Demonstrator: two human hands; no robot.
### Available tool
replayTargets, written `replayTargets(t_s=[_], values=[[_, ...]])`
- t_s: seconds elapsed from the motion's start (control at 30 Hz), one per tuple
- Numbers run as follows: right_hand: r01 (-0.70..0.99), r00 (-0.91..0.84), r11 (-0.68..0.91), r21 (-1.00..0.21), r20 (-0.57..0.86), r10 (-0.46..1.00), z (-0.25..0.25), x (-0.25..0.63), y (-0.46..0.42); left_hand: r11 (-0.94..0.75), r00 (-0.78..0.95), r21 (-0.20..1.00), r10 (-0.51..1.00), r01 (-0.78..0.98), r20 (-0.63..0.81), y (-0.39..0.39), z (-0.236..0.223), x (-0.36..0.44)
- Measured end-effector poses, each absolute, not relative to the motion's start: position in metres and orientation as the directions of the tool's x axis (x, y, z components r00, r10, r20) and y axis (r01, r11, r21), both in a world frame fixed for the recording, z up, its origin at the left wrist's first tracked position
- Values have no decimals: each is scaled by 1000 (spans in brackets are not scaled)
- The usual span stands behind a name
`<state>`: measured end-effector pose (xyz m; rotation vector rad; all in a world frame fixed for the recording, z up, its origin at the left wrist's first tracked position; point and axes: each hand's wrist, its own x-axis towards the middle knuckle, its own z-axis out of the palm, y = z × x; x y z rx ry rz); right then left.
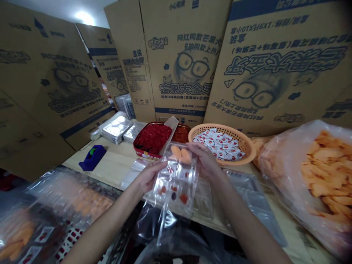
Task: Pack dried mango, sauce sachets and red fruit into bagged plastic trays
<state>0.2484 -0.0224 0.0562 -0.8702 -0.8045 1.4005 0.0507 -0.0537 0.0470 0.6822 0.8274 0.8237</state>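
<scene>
Between my two hands is a clear plastic compartment tray (176,179), tilted over the table's front edge. Orange wafer-like pieces (181,154) fill its far end, and small red and dark bits lie in the nearer compartments. Loose clear film, perhaps a bag, hangs from its near end. My left hand (151,175) grips the left side, thumb on top. At the far right corner my right hand (205,157) is closed on the edge, its fingers partly hidden. Just beyond is a rectangular tin (154,139) of dark red bits.
An orange basket (249,146) holds small white-and-red sachets. To the right, a big clear bag (286,161) bulges with orange pieces. A blue tape dispenser (93,157) and stacked clear trays (115,126) stand left. Packed bags (82,194) lie lower left. Cardboard boxes (181,66) wall the back.
</scene>
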Motion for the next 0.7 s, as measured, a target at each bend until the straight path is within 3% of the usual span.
replayTargets(t_s=[0.17,0.33,0.47,0.7], values=[[-198,-25,99,-975,107,994,50,245,-30,554,362,725,828,-410,-428,-50,48,52],[4,-149,277,-961,273,950,62,246,-38,542,335,721,838,-431,-430,-52,48,52],[15,-270,291,-957,276,922,74,243,-47,412,265,787,909,-458,-322,-61,53,55],[280,-379,531,-800,416,827,96,228,-67,220,201,892,968,-394,-150,-90,84,49]])
